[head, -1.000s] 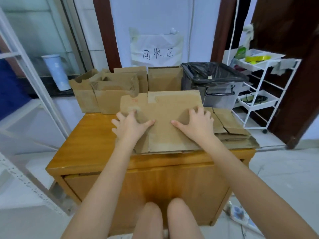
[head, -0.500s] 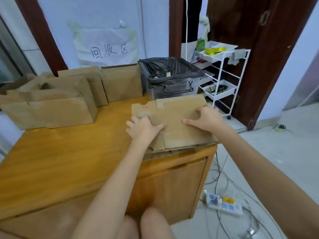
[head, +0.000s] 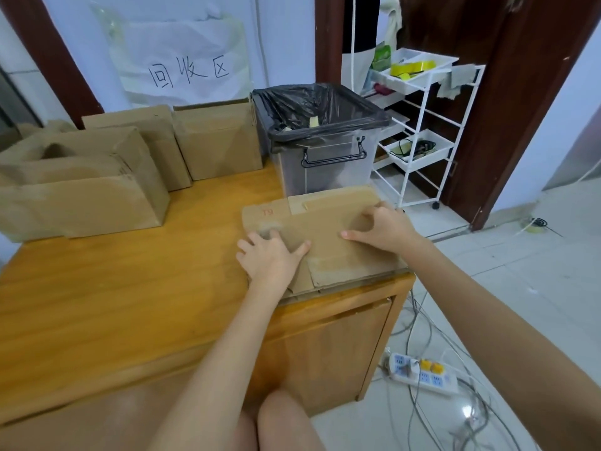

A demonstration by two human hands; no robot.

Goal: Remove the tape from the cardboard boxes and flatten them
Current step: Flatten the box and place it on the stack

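Shifted slightly: right hand (head: 385,227) further toward flattened box's (head: 328,237) far right edge, fingers curled, tips pressing cardboard. Left hand (head: 268,257) spread flat, palm down on near left part. Box on table's (head: 130,271) right front corner, beside lined bin (head: 320,138). Uncut boxes (head: 97,177) at back left.

A paper sign (head: 188,56) on the wall reads "回收区", and the flattened box (head: 325,229) bears a red "T9" mark.

Both hands, left hand (head: 270,258) and right hand (head: 387,227), press a flattened brown cardboard box (head: 328,222) onto the wooden table's (head: 130,288) near right corner.
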